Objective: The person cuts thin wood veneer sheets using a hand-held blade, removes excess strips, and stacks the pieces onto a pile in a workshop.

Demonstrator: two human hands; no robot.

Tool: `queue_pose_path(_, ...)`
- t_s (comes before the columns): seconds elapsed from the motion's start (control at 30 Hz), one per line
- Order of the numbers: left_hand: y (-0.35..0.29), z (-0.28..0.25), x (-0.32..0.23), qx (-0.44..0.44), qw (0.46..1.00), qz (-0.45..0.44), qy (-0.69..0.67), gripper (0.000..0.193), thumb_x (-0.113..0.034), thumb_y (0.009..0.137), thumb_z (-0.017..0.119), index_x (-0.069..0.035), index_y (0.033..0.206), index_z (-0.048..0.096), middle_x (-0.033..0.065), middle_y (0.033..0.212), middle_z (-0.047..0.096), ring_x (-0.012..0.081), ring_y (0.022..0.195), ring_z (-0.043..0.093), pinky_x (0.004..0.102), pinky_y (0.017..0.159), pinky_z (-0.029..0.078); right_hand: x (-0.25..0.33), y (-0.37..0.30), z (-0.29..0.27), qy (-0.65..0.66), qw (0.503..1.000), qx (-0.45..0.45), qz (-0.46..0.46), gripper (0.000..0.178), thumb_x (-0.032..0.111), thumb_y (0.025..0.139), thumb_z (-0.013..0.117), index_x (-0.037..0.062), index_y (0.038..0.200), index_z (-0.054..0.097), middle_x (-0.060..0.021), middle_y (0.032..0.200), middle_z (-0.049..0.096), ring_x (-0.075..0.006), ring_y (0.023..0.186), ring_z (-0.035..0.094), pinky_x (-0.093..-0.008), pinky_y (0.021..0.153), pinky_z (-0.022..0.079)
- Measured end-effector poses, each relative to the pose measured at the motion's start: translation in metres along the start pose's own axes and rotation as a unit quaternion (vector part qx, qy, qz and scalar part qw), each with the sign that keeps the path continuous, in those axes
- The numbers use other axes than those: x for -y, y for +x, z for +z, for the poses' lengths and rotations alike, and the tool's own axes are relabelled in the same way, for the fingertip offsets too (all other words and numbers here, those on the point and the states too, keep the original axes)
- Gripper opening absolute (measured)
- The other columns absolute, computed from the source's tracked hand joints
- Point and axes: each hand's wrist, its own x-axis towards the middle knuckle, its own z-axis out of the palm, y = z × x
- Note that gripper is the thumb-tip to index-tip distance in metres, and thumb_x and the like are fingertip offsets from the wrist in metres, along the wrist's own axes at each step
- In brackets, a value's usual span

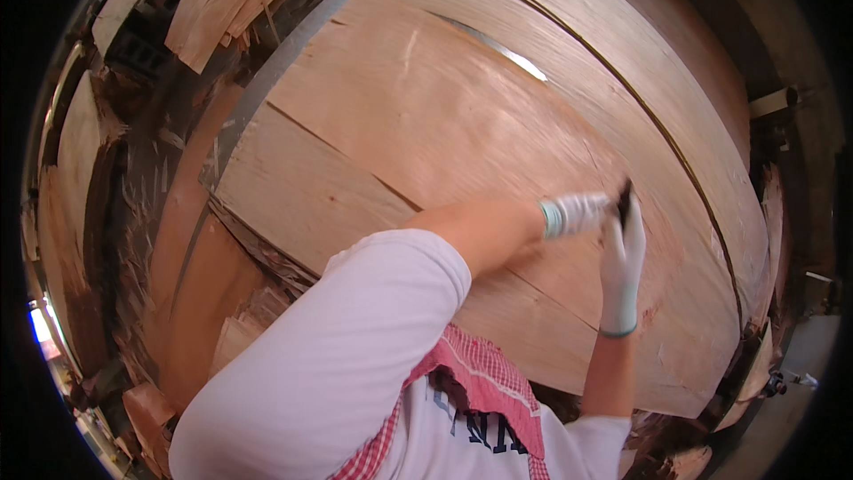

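Large, thin sheets of pale wood veneer (418, 107) lie spread in front of me, overlapping with long straight edges. Over their right part, my two white-gloved hands with green cuffs meet. My right hand (625, 253) points away from me, its fingers closed round a small dark object (625, 200); its kind is too blurred to make out. My left hand (576, 213) reaches across from the left, its fingertips at that same dark object. Those left fingers are smeared and partly hidden, so their grip does not show.
A dark curved gap (622, 80) runs between sheets on the far right side. Torn veneer strips (249, 0) are heaped at the far left. Broken scraps (267, 302) lie below the near left edge. A pale tube end (773, 103) sticks out at the right.
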Motion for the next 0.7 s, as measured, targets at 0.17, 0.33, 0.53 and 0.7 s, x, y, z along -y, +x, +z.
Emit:
queue_pose_path(0.17,-0.006,-0.084,-0.1,0.032,0.975,0.039,-0.214,0.019,-0.017,0.08,0.056,-0.012,0.089,0.072,0.0091,0.097,0.068,0.0265,0.099,0.06,0.0425,0.089,0.045,0.17,0.003,0.105,-0.216,0.905,0.31,-0.195,0.016,0.013,0.09,0.055,0.0067,0.104,0.059,-0.0157,0.096,0.065,-0.0353,0.088,0.063,-0.0395,0.073,0.052)
queue_pose_path(0.33,-0.034,-0.145,-0.147,0.057,0.941,0.039,-0.331,0.014,-0.017,0.078,0.058,-0.012,0.081,0.071,0.0082,0.089,0.069,0.026,0.09,0.063,0.0405,0.083,0.048,0.197,-0.044,0.213,-0.232,0.759,0.539,-0.281,0.02,0.02,0.09,0.053,0.0084,0.106,0.054,-0.0162,0.097,0.065,-0.0352,0.093,0.064,-0.0444,0.075,0.052)
queue_pose_path(0.53,-0.119,-0.206,-0.072,0.076,0.863,-0.049,-0.497,0.011,-0.016,0.075,0.06,-0.012,0.072,0.07,0.0071,0.08,0.069,0.0253,0.08,0.065,0.0382,0.074,0.051,0.068,0.018,0.246,-0.096,0.914,0.36,-0.16,0.031,0.03,0.095,0.049,0.007,0.115,0.054,-0.0204,0.105,0.066,-0.039,0.097,0.063,-0.0469,0.079,0.05)
queue_pose_path(0.7,-0.282,-0.234,0.102,0.17,0.835,-0.397,-0.342,0.017,-0.021,0.076,0.06,-0.006,0.082,0.063,0.0134,0.093,0.065,0.0295,0.092,0.064,0.0424,0.08,0.052,-0.048,0.032,0.186,-0.177,0.973,0.147,-0.012,0.026,0.028,0.101,0.046,0.0045,0.103,0.056,-0.0099,0.07,0.059,-0.0231,0.063,0.059,-0.0381,0.058,0.045)
